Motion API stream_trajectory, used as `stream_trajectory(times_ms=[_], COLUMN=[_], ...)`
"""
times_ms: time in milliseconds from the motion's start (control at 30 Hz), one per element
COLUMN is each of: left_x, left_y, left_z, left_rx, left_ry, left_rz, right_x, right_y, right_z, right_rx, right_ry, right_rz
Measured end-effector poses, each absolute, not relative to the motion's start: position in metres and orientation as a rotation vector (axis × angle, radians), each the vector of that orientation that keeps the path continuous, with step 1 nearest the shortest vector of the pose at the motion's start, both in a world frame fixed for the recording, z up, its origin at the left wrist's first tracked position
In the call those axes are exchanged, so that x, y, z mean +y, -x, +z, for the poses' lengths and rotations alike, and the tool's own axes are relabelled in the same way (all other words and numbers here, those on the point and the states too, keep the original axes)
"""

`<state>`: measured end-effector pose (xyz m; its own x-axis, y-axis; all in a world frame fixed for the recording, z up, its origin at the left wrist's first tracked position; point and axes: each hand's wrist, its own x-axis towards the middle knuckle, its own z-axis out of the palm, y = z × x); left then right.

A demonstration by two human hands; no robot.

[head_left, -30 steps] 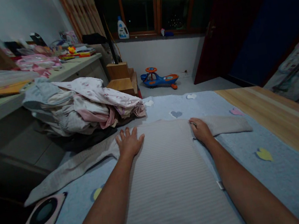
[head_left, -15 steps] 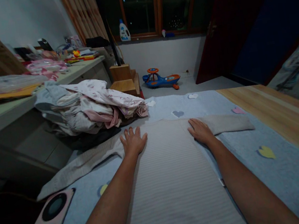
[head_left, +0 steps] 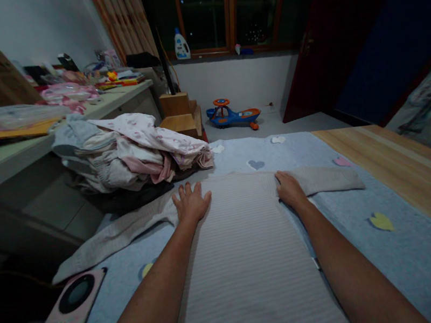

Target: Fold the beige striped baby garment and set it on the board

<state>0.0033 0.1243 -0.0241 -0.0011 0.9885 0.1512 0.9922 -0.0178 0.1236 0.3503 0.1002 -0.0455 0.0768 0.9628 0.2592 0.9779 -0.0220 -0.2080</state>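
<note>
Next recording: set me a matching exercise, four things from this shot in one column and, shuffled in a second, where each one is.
Things:
1. left hand
2. right hand
3. detergent bottle
4. ride-on toy

Places:
A. on the windowsill
B. on the floor beyond the blue quilt
C. flat on the ribbed sweater, beside the sleeve reaching toward the clothes pile
D. at the sweater's other sleeve

Pairs: 1-C, 2-D, 3-A, 4-B

The wood-framed window (head_left: pixel 208 10) at upper centre showed dark panes, with a striped curtain (head_left: pixel 124 23) to its left. A dark red door (head_left: pixel 312 26) stood open at upper right. A white wall (head_left: pixel 235 79) ran below the sill, above a grey floor (head_left: pixel 271 125). A pale desk (head_left: pixel 8 170) occupied the left side. Lighting was dim.
</note>
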Motion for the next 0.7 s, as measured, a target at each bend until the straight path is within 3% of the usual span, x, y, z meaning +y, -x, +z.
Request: stream_trajectory(times_ms=[267, 700], left_x=[0.124, 0.123], left_y=[-0.004, -0.004], left_z=[-0.023, -0.023], left_rx=[-2.192, -2.179], left_ry=[2.199, 2.2], left_rz=[-0.307, -0.318], right_x=[0.102, 0.091], right_y=[-0.346, -0.335], right_z=[-0.048, -0.035], right_rx=[-2.045, -2.233], right_ry=[1.707, 1.913], right_rz=[-0.057, 0.035])
